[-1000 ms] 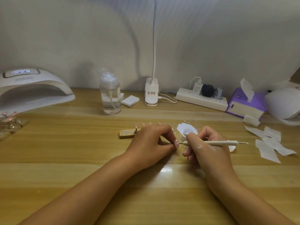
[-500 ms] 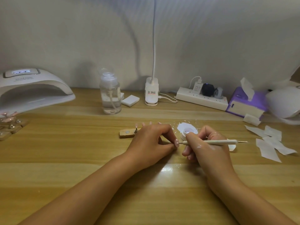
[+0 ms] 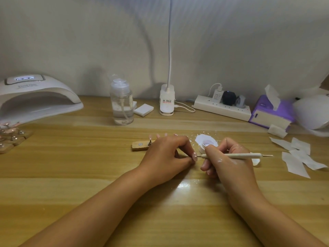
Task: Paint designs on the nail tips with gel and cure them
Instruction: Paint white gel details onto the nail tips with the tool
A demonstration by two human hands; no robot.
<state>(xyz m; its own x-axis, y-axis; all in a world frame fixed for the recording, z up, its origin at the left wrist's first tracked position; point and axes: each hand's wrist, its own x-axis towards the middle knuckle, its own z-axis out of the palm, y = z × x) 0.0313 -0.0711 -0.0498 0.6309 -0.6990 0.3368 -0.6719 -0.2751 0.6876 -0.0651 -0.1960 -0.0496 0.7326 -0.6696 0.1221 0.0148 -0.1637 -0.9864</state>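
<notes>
My left hand (image 3: 167, 157) rests on the wooden table and pinches a pale pink nail tip (image 3: 195, 156) between thumb and finger. My right hand (image 3: 226, 157) grips a thin white dotting pen (image 3: 238, 155), and the pen's fine point touches the nail tip. Just behind my right hand stands a small white gel pot (image 3: 206, 143) with its lid off. A wooden nail-tip holder (image 3: 140, 146) with several pink tips lies behind my left hand. The white curing lamp (image 3: 35, 97) sits at the far left, its display lit.
More wooden stands with tips (image 3: 10, 138) lie at the left edge. A clear pump bottle (image 3: 122, 104), a clip lamp base (image 3: 166, 100), a power strip (image 3: 222, 107) and a purple tissue box (image 3: 270, 113) line the back. Cut white wipes (image 3: 299, 157) are scattered at the right.
</notes>
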